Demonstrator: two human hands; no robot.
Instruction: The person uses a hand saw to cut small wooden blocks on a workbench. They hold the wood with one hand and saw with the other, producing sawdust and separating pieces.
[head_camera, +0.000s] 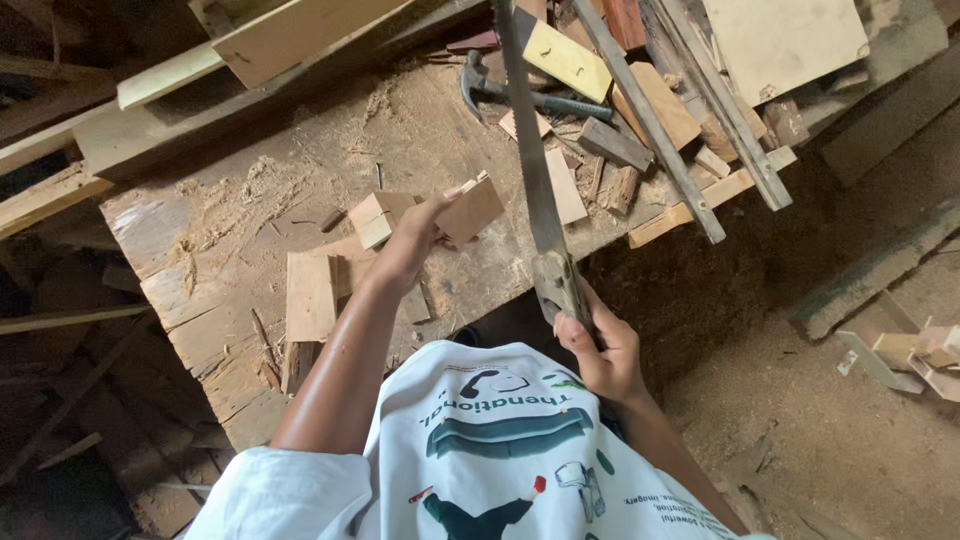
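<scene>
My left hand grips a small flat block of light wood, lifted a little above the workbench. My right hand is closed around the worn wooden handle of a hand saw. The saw's long blade points away from me, past the block's right side and over the bench. Another small wood block lies on the bench just left of my left hand. A thicker offcut rests near the bench's front edge.
A claw hammer lies at the back of the bench among several wood scraps and long battens. Sawdust covers the bench top and the floor at right. Planks are stacked at the upper left.
</scene>
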